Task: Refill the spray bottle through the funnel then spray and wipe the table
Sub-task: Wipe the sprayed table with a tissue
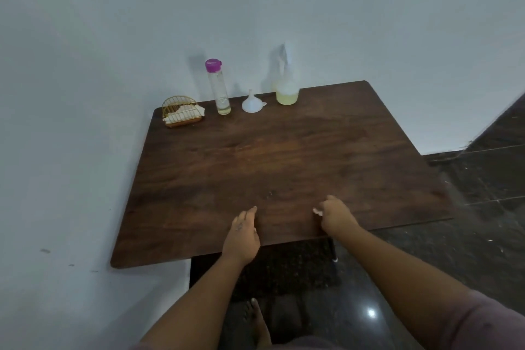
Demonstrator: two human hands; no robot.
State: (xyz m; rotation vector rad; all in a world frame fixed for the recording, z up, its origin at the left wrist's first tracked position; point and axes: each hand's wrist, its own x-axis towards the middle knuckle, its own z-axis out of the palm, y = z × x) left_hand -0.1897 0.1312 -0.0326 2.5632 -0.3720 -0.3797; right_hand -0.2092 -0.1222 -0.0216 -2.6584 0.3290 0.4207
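Left hand (243, 231) lay flat with straight fingers on the surface (284, 167) at 6 o'clock, right hand (335, 214) beside it pinched a small white scrap, spray bottle (287, 85) and funnel (251, 104) stood at 12 o'clock.

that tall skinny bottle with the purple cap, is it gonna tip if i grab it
Probably tippy: the purple-capped bottle is tall and narrow on a small base. It looks nearly empty, with only a thin layer of liquid at the bottom, so it is likely light and easy to knock. Its clear, smooth wall may be slippery; grip it low.
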